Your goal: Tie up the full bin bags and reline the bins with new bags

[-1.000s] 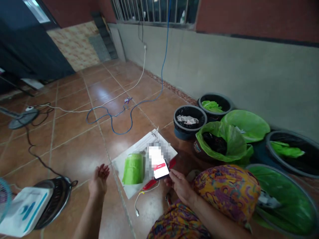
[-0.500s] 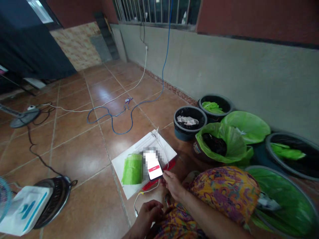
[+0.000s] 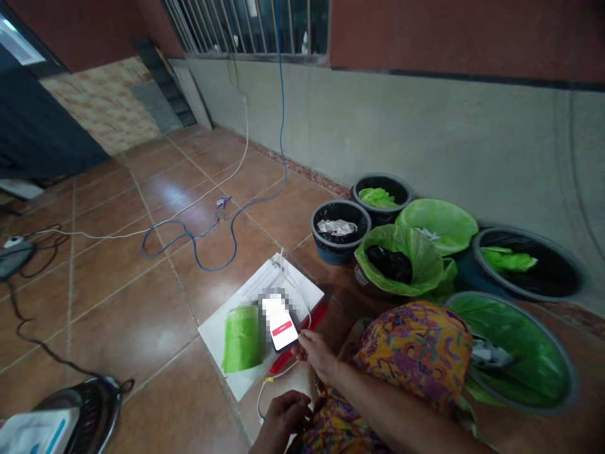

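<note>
My right hand [image 3: 320, 356] grips the lower right edge of a phone [image 3: 282, 333]. Its screen is lit white with a red bar, and its upper part is blurred out. Lower down, my left hand [image 3: 287, 413] rests near my lap with its fingers curled inward; whatever they may hold is hidden. A roll of green plastic bags [image 3: 241, 339] lies just left of the phone on a white board [image 3: 212, 334]. A white cable [image 3: 259, 394] with a yellow piece on it runs beside my left hand.
Several bins lined with plastic bags stand to the right, among them a small bin [image 3: 331, 249] and a green-lined bin [image 3: 520, 353]. A blue cord [image 3: 235, 236] and a white cord [image 3: 189, 208] cross the tiles. A round black object [image 3: 101, 403] sits at lower left.
The view has turned to the right, so the room and bins appear shifted left. My right hand keeps the phone, and my left hand stays low with curled fingers.
</note>
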The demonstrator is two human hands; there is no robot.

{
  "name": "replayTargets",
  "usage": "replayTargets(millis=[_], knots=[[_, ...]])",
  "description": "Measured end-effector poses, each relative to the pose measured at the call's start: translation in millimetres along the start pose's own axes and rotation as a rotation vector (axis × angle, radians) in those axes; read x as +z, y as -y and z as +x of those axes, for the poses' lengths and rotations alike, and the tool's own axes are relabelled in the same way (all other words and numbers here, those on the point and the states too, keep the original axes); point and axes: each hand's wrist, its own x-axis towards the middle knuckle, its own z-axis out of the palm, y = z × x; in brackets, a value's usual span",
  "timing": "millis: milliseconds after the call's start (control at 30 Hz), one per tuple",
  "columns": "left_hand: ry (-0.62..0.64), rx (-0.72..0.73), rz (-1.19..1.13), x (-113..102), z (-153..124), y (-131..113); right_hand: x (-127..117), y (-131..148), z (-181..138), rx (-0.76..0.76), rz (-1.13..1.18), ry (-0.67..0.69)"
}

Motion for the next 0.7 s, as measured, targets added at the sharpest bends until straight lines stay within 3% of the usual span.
replayTargets(millis=[233, 333, 467, 700], knots=[[-0.148, 0.044, -0.064, 5, 12, -24, -3, -3, 0, 0.046, 0.018, -0.026], [-0.14, 0.092, -0.147, 4, 28, -35, -4, -5, 2, 0.048, 0.027, -0.037], [-0.099, 0.121, -0.165, 1, 39, -35, -5, -8, 6, 0.038, 0.03, -0.044], [-0.166, 0.089, -0.229, 2, 35, -33, -3, 0, 4, 0.08, 0.056, -0.071]])
